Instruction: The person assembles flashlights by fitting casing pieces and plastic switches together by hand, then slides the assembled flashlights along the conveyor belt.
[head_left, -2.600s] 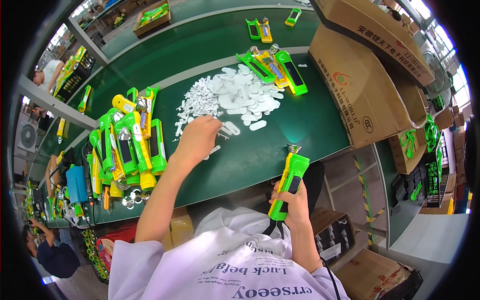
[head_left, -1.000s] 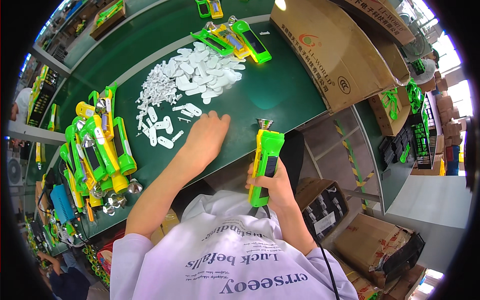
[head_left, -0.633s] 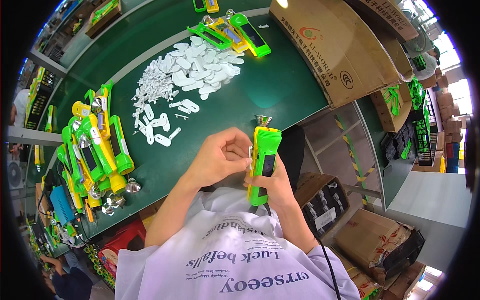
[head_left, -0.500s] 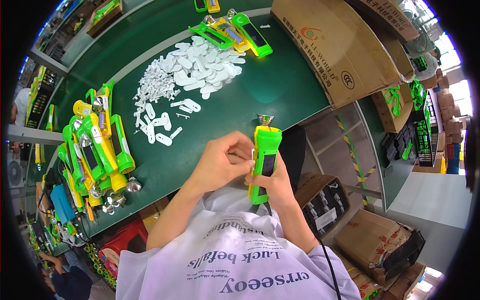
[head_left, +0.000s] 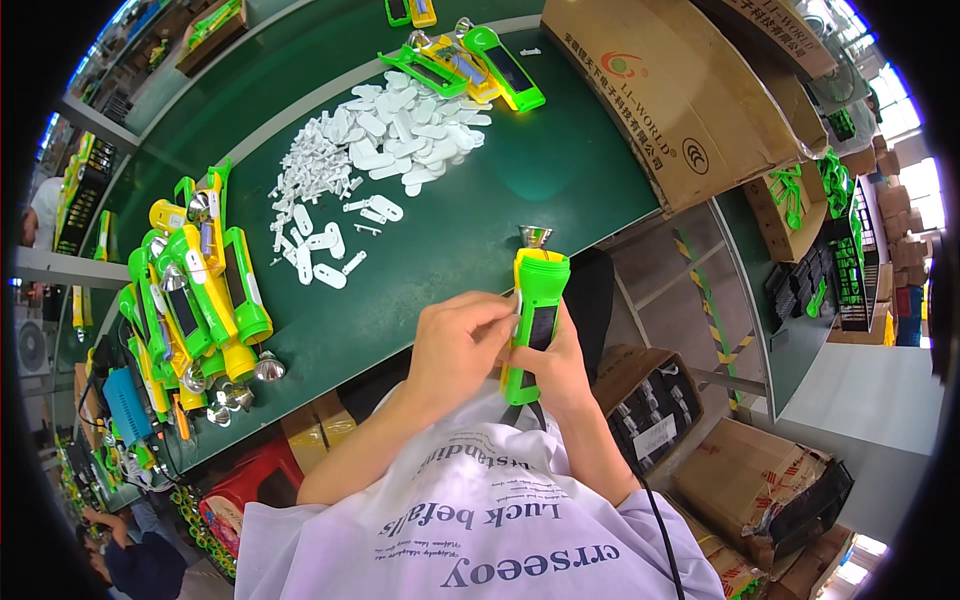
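Note:
My right hand (head_left: 563, 372) grips a green and yellow flashlight (head_left: 535, 303) upright, its silver reflector end pointing away from me. My left hand (head_left: 457, 340) is pressed against the flashlight's left side, fingertips pinched at its dark side panel; a small white piece may be under the fingers, but I cannot make it out. Both hands are just off the front edge of the green table (head_left: 470, 215). A heap of small white plastic parts (head_left: 375, 155) lies on the table ahead of me.
A pile of green and yellow flashlights (head_left: 195, 290) with loose silver reflectors (head_left: 268, 368) sits at the left. More flashlights (head_left: 470, 62) lie at the far side. Large cardboard boxes (head_left: 660, 90) stand at the right, more boxes below. A black cable (head_left: 655, 510) runs down past my shirt.
My left hand left the white parts on the table and came back to the flashlight. It now presses against the flashlight's side. The right hand kept hold of the flashlight throughout.

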